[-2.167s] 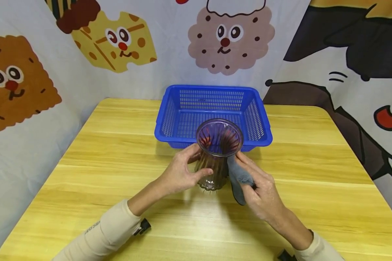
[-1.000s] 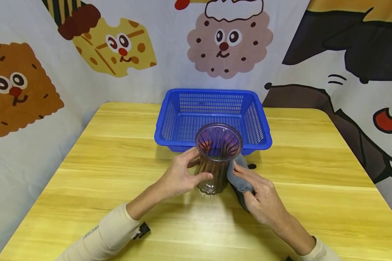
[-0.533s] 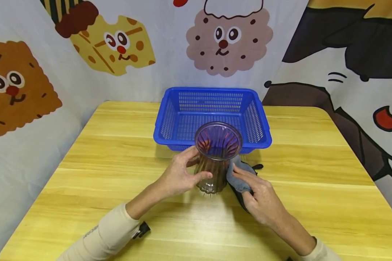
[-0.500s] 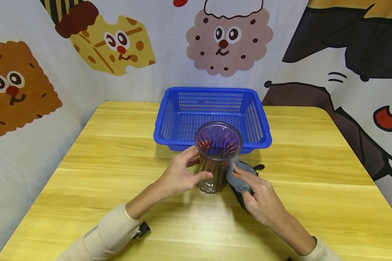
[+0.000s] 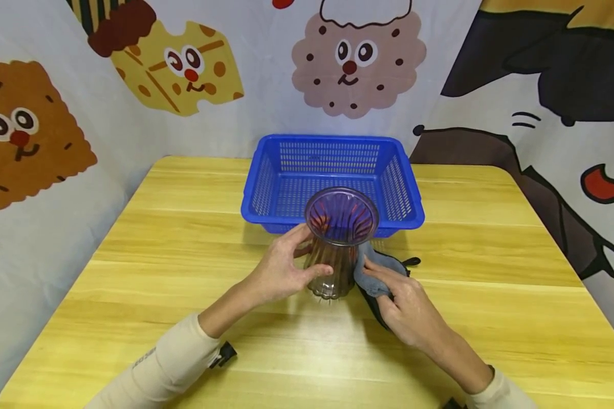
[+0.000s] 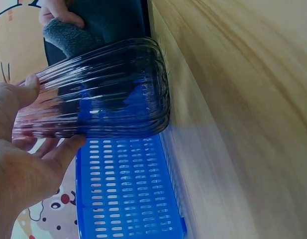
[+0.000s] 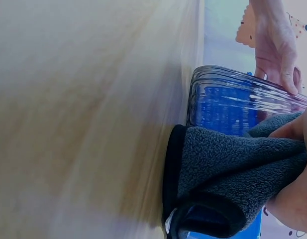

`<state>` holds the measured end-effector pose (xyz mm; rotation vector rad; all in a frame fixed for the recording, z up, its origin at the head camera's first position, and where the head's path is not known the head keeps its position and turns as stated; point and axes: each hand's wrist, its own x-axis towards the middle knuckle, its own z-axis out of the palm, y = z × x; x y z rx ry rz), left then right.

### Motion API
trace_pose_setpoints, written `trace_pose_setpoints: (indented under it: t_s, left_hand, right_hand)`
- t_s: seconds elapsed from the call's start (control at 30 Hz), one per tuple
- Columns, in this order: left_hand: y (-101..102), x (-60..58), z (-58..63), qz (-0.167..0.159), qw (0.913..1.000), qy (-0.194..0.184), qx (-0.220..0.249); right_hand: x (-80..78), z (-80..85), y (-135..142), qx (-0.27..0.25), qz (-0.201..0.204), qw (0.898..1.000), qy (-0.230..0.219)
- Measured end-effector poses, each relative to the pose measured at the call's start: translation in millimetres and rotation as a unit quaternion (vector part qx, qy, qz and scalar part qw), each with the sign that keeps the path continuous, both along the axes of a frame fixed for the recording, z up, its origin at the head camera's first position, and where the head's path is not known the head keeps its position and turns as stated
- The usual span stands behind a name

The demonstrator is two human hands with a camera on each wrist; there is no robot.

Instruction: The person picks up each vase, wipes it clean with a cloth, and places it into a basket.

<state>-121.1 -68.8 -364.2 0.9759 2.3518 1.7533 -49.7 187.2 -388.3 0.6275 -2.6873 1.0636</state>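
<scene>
Glass vase (image 5: 340,264), fluted, purple-tinted and flared at its round rim, is upright near the middle of the yellow wood-grain surface (image 5: 184,244). At its eight o'clock the left grip (image 5: 281,270) holds it, thumb and fingers round the side. At four o'clock the right grip (image 5: 408,304) pinches a grey black-edged plush cloth (image 5: 380,275) against the glass. A rectangular blue perforated basket (image 5: 332,158) sits at twelve o'clock.

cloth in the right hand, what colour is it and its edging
Grey-blue cloth with black edging, seen best in the right wrist view.
</scene>
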Motion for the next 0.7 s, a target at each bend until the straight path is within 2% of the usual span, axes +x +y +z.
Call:
trace_pose_setpoints:
  t_s: [0.17, 0.33, 0.57, 0.63, 0.7]
  left_hand:
    - [0.0, -0.1, 0.2, 0.002, 1.0000, 0.002, -0.007]
    - [-0.3, -2.2, 1.2, -0.002, 0.9999, -0.001, -0.011]
    - [-2.5, -4.9, 3.6, -0.011, 0.9998, -0.010, -0.016]
    - [-3.4, -5.3, 4.8, -0.013, 0.9995, -0.011, -0.026]
    - [-4.4, -5.4, 5.9, -0.013, 0.9990, -0.007, -0.042]
  right_hand:
    - [-0.2, 2.3, 0.2, 0.019, 0.002, 0.999, -0.027]
    - [-1.0, 3.7, 0.4, 0.060, 0.006, 0.997, -0.054]
    - [0.1, 2.9, 2.3, 0.163, 0.029, 0.984, -0.063]
    - [-0.1, 3.0, 4.5, 0.167, 0.034, 0.983, -0.068]
    - [-0.3, 4.9, 7.9, 0.134, 0.022, 0.988, -0.077]
